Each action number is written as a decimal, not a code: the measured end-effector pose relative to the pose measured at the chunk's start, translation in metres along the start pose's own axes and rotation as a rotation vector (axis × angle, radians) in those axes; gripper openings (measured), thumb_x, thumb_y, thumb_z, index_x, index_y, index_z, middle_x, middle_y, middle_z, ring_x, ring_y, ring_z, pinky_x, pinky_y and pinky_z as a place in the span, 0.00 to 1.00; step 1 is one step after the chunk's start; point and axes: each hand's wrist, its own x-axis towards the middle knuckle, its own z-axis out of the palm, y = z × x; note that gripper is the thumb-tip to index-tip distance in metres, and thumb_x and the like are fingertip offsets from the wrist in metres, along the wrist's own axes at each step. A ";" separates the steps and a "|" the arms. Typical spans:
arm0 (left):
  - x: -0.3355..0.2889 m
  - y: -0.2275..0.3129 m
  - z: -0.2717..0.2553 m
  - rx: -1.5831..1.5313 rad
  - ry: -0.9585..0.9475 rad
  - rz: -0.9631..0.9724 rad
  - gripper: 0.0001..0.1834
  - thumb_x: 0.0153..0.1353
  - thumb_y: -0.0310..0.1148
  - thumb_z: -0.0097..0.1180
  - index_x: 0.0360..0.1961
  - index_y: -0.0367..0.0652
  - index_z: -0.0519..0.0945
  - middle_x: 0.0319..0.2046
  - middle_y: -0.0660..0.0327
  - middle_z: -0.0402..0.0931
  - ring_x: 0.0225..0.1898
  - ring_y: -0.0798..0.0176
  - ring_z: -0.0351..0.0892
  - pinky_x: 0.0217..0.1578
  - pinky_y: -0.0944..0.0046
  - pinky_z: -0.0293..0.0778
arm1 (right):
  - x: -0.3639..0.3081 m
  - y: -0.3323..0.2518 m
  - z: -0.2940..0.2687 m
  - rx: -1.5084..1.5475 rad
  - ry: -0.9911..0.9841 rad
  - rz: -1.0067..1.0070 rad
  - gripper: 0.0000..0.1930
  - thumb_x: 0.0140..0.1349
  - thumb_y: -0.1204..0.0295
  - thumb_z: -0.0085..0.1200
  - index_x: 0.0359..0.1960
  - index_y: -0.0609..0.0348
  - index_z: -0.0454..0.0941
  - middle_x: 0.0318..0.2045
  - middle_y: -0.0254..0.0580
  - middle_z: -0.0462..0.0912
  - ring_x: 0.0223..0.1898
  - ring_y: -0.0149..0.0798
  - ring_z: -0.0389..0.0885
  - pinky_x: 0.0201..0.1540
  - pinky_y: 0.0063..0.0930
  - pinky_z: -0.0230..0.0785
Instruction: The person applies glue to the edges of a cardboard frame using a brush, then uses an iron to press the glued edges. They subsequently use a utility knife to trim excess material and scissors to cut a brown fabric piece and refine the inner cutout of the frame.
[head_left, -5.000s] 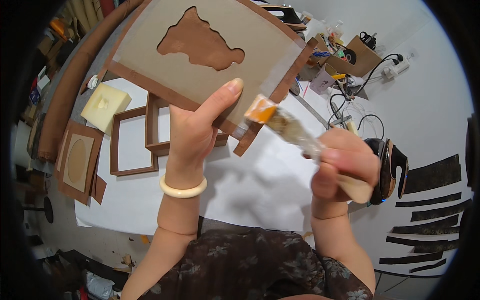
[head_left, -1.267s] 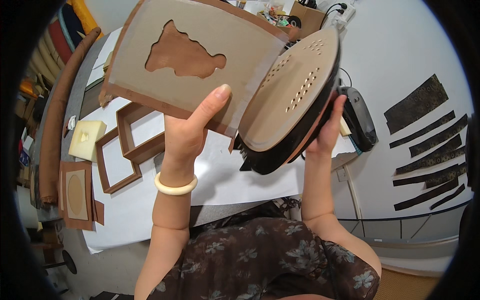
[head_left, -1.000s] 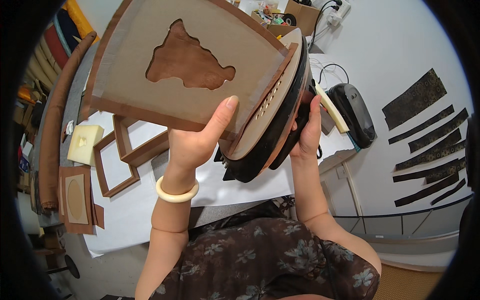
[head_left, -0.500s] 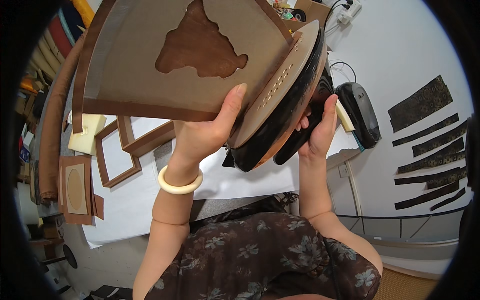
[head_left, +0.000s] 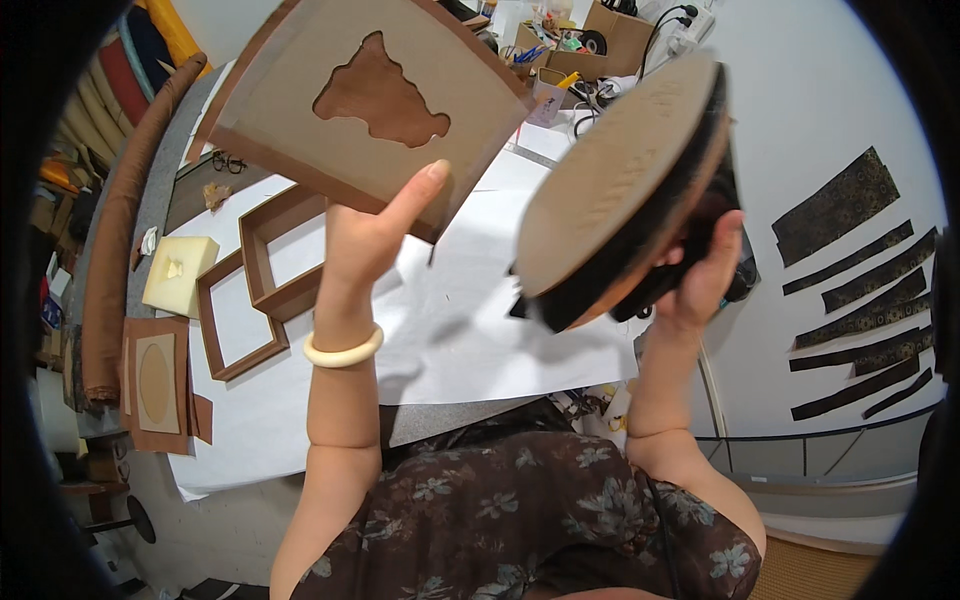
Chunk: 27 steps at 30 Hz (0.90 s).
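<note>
My left hand (head_left: 375,225) grips a stiff taupe panel (head_left: 270,95) by its lower edge, thumb on its face. Brown material borders the panel, and an irregular cutout near its middle shows brown leather-like material (head_left: 380,95) beneath. My right hand (head_left: 700,270) is closed around the handle of a black and copper clothes iron (head_left: 640,210), whose pale soleplate with steam holes faces the panel. Air separates the iron from the panel. Both are held above the white-covered table (head_left: 450,340). The fingers behind the panel are hidden.
Two brown box frames (head_left: 265,280) overlap on the left of the table, near a cream foam block (head_left: 180,275) and a brown panel with an oval (head_left: 155,385). A cardboard box (head_left: 620,40) holds tools at the back. Dark patterned strips (head_left: 850,300) hang on the right wall.
The iron has moved right, away from the panel's edge, so a gap has opened between them. The panel has shifted and tilted, its right side now lower.
</note>
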 end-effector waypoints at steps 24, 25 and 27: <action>0.006 -0.018 -0.017 -1.263 -0.443 -0.558 0.30 0.67 0.50 0.47 0.55 0.32 0.76 0.48 0.46 0.81 0.47 0.49 0.83 0.52 0.53 0.78 | 0.042 -0.019 0.038 -0.257 -0.532 0.821 0.16 0.63 0.65 0.62 0.49 0.60 0.79 0.40 0.34 0.83 0.39 0.28 0.80 0.43 0.23 0.74; 0.013 -0.027 -0.025 -1.441 -0.489 -0.487 0.32 0.68 0.52 0.45 0.56 0.32 0.76 0.47 0.45 0.81 0.47 0.49 0.83 0.52 0.52 0.78 | 0.034 -0.015 0.043 -0.179 -0.476 0.829 0.16 0.64 0.65 0.62 0.49 0.60 0.79 0.39 0.34 0.83 0.38 0.28 0.81 0.42 0.24 0.75; -0.003 -0.017 -0.009 -1.465 -0.329 -0.214 0.31 0.69 0.51 0.44 0.58 0.31 0.73 0.49 0.45 0.80 0.48 0.49 0.82 0.52 0.49 0.77 | 0.025 -0.005 0.050 -0.012 -0.398 0.850 0.15 0.65 0.65 0.61 0.49 0.59 0.78 0.38 0.34 0.82 0.36 0.29 0.80 0.41 0.25 0.75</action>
